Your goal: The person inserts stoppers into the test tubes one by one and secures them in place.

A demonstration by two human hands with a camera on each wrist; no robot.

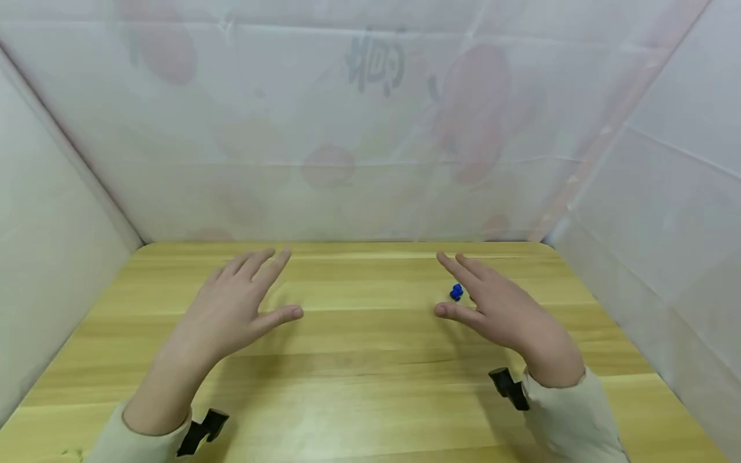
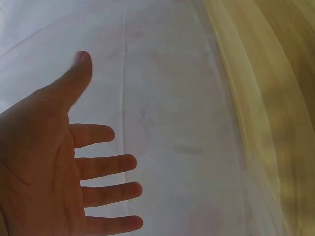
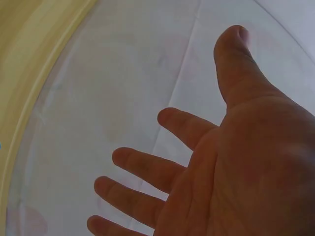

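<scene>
Two cream sleeves (image 1: pixel 573 411) enter from 6 o'clock over a pale wooden bench (image 1: pixel 370 373), each wrist carrying a black camera mount (image 1: pixel 509 388). The left hand (image 1: pixel 231 312) hovers at 10 o'clock, fingers straight and spread, grasping nothing. The right hand (image 1: pixel 500 308) at 2 o'clock is likewise released, palm down. A small blue object (image 1: pixel 456 292) lies on the bench just beside the right hand's fingers. White sheeting (image 1: pixel 370 128) walls the far side.
</scene>
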